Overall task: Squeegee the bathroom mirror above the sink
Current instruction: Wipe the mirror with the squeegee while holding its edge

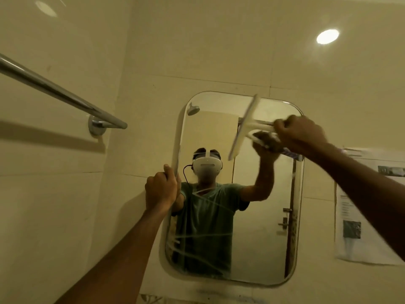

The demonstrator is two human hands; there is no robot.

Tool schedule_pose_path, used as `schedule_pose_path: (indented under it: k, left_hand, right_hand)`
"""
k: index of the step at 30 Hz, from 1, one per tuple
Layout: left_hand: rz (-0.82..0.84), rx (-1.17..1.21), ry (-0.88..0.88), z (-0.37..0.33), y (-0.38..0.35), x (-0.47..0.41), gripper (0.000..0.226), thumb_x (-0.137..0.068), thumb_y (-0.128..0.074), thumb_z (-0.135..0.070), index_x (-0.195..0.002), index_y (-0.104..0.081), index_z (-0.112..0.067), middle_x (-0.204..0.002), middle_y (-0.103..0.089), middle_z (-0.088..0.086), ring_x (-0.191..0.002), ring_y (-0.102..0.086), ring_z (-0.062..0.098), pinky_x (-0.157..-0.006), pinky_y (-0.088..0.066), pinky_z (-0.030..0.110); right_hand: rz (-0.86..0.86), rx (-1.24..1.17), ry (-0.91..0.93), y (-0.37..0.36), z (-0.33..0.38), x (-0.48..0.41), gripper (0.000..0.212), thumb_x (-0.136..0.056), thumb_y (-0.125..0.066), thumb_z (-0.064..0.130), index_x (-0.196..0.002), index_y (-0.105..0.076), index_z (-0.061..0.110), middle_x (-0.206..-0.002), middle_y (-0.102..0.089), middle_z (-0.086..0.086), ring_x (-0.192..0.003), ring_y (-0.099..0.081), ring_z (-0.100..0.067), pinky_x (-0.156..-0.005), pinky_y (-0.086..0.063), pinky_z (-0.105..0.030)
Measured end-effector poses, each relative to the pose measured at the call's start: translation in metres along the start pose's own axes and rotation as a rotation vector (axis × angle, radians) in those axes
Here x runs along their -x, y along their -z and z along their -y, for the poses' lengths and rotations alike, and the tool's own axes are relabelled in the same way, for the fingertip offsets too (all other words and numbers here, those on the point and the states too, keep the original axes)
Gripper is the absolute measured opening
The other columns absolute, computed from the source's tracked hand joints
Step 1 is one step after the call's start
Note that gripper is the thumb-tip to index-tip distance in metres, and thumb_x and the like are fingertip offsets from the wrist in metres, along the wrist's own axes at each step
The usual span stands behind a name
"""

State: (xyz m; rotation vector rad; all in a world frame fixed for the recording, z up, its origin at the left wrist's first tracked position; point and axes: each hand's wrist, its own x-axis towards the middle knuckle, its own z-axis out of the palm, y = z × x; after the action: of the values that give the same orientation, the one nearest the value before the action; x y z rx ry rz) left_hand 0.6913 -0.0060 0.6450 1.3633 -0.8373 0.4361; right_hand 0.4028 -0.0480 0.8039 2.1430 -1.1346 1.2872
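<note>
A rounded rectangular mirror [263, 216] hangs on the tiled wall ahead. My left hand [161, 189] grips its left edge about halfway up. My right hand [300, 134] is closed around the handle of a white squeegee [244, 128]. The squeegee's blade stands nearly upright, tilted, against the upper part of the glass. Thin white streaks of foam or water cross the lower left of the mirror. The glass reflects a person in a green shirt wearing a headset.
A chrome towel bar [54, 93] juts from the left wall at head height. A printed paper sheet [359, 207] is stuck to the wall right of the mirror. A ceiling light [327, 36] glares at the upper right.
</note>
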Motion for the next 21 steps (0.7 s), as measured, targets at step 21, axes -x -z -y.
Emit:
schedule_pose_path:
  k: [21]
  left_hand:
    - [-0.030,-0.007,0.003,0.004,-0.006,0.001,0.063,-0.102,-0.023,-0.032,-0.072,-0.064,0.004,-0.063,-0.056,0.011,-0.065,-0.058,0.027,-0.062,-0.038,0.029]
  right_hand:
    - [0.076,-0.382,-0.531,-0.022,-0.072,0.053,0.043,-0.103,-0.025,0.036,-0.099,-0.051,0.002,-0.075,-0.052,-0.012,-0.053,-0.045,-0.020,-0.042,-0.040,-0.027]
